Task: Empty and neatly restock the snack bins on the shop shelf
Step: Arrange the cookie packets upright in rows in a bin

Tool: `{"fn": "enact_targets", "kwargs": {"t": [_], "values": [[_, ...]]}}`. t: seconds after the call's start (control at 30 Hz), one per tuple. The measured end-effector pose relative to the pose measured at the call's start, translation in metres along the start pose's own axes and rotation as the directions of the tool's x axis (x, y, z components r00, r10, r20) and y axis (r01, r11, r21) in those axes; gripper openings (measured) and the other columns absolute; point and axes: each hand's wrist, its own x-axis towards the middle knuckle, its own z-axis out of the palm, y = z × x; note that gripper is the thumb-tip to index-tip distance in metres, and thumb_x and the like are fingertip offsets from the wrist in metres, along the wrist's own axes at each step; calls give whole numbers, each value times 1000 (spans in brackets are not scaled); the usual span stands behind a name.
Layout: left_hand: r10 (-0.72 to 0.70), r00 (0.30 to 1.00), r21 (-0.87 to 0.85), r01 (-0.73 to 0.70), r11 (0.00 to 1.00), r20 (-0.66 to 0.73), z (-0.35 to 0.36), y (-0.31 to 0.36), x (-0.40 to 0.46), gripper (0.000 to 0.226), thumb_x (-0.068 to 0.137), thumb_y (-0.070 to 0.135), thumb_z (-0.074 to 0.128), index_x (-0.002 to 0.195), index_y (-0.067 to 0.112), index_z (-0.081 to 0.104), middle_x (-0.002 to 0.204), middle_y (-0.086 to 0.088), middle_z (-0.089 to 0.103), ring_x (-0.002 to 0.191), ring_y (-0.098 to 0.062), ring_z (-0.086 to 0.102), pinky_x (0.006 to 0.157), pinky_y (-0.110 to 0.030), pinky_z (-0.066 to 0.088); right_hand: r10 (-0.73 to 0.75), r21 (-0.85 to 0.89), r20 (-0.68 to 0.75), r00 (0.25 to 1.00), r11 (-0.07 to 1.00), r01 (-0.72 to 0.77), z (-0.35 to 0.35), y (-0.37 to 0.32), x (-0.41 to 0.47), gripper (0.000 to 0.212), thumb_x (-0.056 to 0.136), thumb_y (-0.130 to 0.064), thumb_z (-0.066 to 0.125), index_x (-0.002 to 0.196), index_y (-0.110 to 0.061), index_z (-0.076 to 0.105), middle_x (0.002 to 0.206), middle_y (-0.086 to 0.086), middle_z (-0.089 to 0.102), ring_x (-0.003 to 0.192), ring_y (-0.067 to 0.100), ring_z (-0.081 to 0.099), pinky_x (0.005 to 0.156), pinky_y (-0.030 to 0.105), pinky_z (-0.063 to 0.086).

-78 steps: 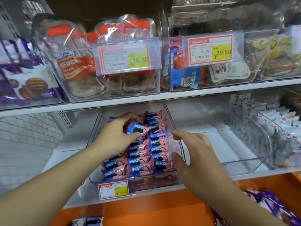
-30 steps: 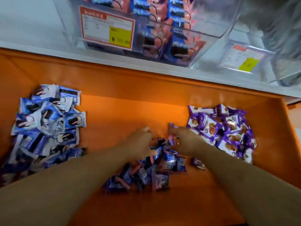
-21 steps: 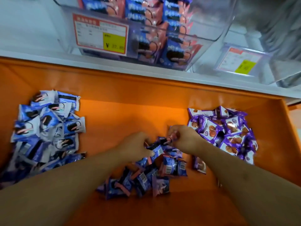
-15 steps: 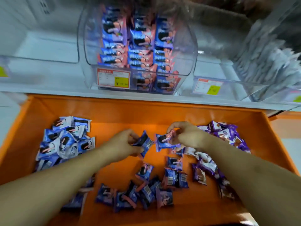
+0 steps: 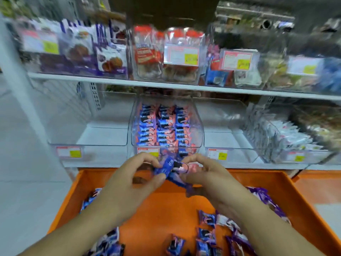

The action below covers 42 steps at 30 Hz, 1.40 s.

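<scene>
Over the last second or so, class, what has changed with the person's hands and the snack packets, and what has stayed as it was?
Both hands rose from the loose pile in the orange tray toward the shelf. The left hand and right hand now each pinch blue-and-pink packets picked from that pile, held together just before the middle bin. The bin's packet rows, the empty bins beside it and the tray's remaining piles look unchanged.

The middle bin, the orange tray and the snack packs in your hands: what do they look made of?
Middle bin: clear, glossy rigid plastic, probably acrylic; the rows of packs show through its walls.
Orange tray: smooth opaque orange with raised sides; plastic or painted metal, can't tell.
Snack packs, pinched by the left hand and right hand: thin shiny printed film, crinkled.
</scene>
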Motion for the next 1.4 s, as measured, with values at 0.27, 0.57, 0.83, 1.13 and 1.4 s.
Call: {"fn": "enact_targets", "kwargs": {"t": [0.27, 0.57, 0.83, 1.13, 1.4], "values": [[-111, 989, -48, 107, 993, -95, -18, 18, 23, 50, 72, 45, 86, 115, 42, 61, 109, 30, 71, 77, 1, 64, 77, -27, 51, -100, 49, 59, 993, 994, 98, 3, -23, 15, 40, 79, 0, 82, 115, -17, 72, 84, 22, 60, 66, 29, 54, 66, 39, 55], [-59, 986, -28, 56, 998, -154, -33, 10, 41, 57, 69, 26, 95, 113, 47, 65, 110, 15, 68, 93, -8, 72, 80, -30, 60, -111, 70, 39, 993, 992, 108, 2, -28, 37, 45, 72, -8, 76, 115, -23, 76, 92, 20, 69, 64, 23, 61, 70, 43, 55], [38, 984, 87, -23, 996, -173, -42, 12, 33, 56, 75, 22, 92, 118, 47, 66, 109, 21, 71, 87, 1, 67, 70, -10, 45, -119, 92, 23, 993, 989, 117, 2, -25, 28, 41, 89, 11, 65, 115, -19, 75, 109, 24, 74, 61, 20, 57, 70, 46, 53], [10, 982, 51, 0, 999, -188, -44, 18, 26, 43, 80, 32, 85, 116, 53, 70, 113, 18, 73, 86, -23, 68, 86, -49, 59, -163, 105, 38, 986, 982, 159, 2, -24, 16, 48, 70, -3, 72, 115, -20, 75, 104, 34, 68, 63, 27, 48, 67, 42, 54], [-20, 989, 111, 36, 993, -145, -41, 10, 27, 42, 80, 35, 86, 114, 54, 69, 116, 27, 71, 111, 3, 64, 99, -40, 53, -192, 37, 39, 981, 981, 191, 3, -20, 19, 35, 80, -9, 80, 111, -26, 77, 80, 15, 67, 66, 26, 56, 69, 39, 55]]}}
